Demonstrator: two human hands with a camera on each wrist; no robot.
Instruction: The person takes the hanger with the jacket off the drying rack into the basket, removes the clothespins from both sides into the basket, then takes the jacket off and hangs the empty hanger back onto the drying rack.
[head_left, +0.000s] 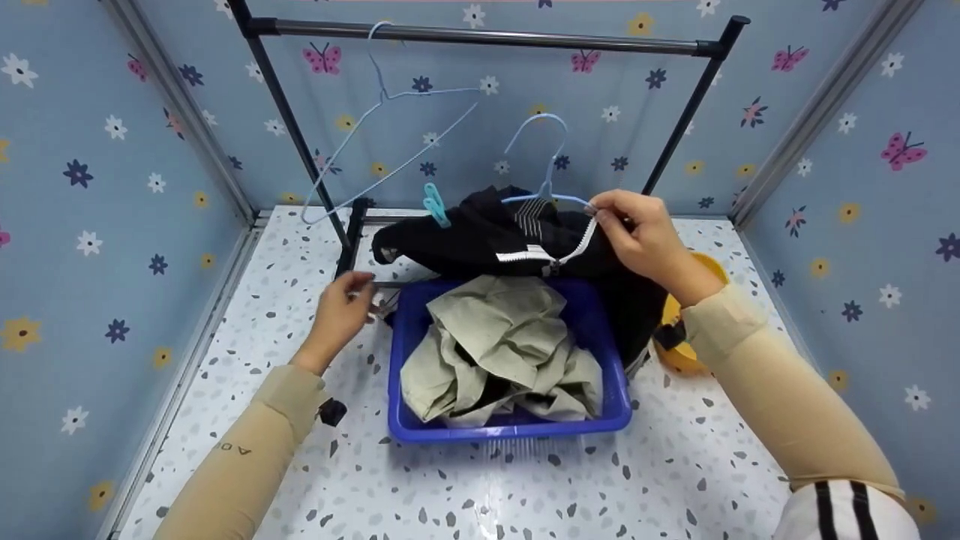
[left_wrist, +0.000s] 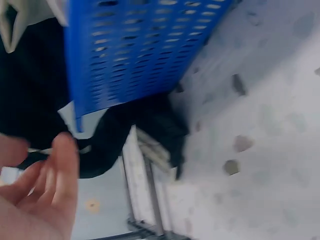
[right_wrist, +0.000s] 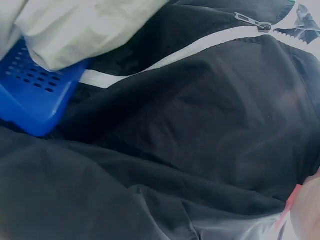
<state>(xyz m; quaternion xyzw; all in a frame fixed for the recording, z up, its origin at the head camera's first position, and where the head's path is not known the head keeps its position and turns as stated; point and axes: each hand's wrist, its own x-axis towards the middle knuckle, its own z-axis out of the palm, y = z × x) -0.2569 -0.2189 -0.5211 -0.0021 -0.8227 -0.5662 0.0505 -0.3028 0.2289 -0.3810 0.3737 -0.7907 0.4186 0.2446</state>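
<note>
A black jacket (head_left: 465, 232) with a white zipper (right_wrist: 195, 47) lies behind and over the far side of the blue basket (head_left: 396, 375). In its neck opening sits a light blue hanger (head_left: 548, 184), hook upward. My right hand (head_left: 637, 232) pinches the jacket's collar edge at the right arm of this hanger. A teal clothespin (head_left: 435, 204) stands on the jacket's left part. Left of the basket, my left hand (head_left: 341, 315) is held with fingers loosely bent and nothing between them; the left wrist view shows its thumb and fingers (left_wrist: 65, 165) apart, near the dark cloth.
A crumpled beige-green garment (head_left: 510, 337) fills the basket. Behind stands a black clothes rack (head_left: 487, 36) with another blue hanger (head_left: 382, 96) on its bar. A yellow container (head_left: 679, 360) is partly hidden by the right forearm. Patterned walls enclose the speckled floor (head_left: 337, 487).
</note>
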